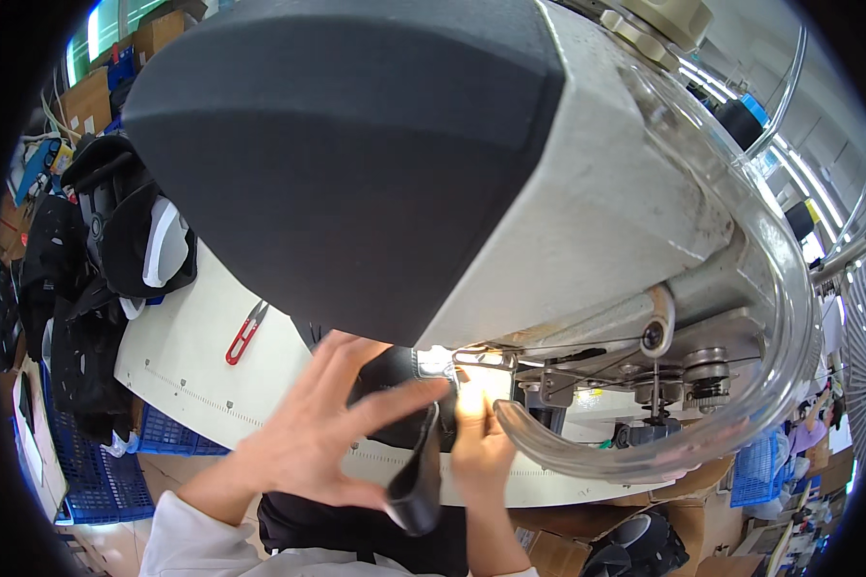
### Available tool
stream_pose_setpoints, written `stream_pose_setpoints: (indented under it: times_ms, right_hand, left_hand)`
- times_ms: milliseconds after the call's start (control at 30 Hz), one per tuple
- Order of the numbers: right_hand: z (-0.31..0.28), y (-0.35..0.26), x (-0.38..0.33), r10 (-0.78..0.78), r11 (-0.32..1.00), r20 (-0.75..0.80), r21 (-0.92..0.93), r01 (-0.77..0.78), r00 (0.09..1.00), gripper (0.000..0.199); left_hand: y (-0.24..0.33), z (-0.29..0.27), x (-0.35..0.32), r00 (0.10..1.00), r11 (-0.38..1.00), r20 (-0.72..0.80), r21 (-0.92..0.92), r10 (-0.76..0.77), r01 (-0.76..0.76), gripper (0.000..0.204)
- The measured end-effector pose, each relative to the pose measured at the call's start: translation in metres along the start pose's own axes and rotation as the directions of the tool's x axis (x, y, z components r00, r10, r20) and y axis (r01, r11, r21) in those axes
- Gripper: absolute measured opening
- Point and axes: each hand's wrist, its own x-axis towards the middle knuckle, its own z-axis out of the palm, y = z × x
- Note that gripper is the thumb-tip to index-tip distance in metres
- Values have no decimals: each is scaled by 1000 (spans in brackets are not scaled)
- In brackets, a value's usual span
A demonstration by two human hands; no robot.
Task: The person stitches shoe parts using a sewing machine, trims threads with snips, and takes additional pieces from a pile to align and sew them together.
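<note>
A black piece of material (385,376) lies on the white table beneath the sewing machine head (491,212), partly hidden by my hands. My left hand (308,418) is spread over it, fingers stretched toward the lit needle area and the thumb touching a black strap (415,486) that curls up off the near edge. At the piece's right edge my right hand (481,447) has its fingers bent and pressed together on the material, close to the needle area. Bright lamp glare washes out those fingertips, and the machine's black cover hides the far side of the work.
Red-handled thread snips (245,334) lie on the table at left. Black padded pieces (96,260) are heaped beyond it, above a blue crate (96,476). A clear curved guard tube (606,464) arcs round the machine's right side. A cardboard box (558,553) with black items stands below the table.
</note>
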Motion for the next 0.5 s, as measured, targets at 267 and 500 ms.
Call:
stream_pose_setpoints:
  times_ms: [267,500]
  right_hand:
    - [12,-9,109,1,974,-107,227,23,994,16]
    - [24,15,83,-53,938,-163,331,105,985,15]
  left_hand:
    - [-3,82,-13,971,971,-221,236,92,-39,45]
    - [-9,63,-24,991,961,-102,272,87,-57,31]
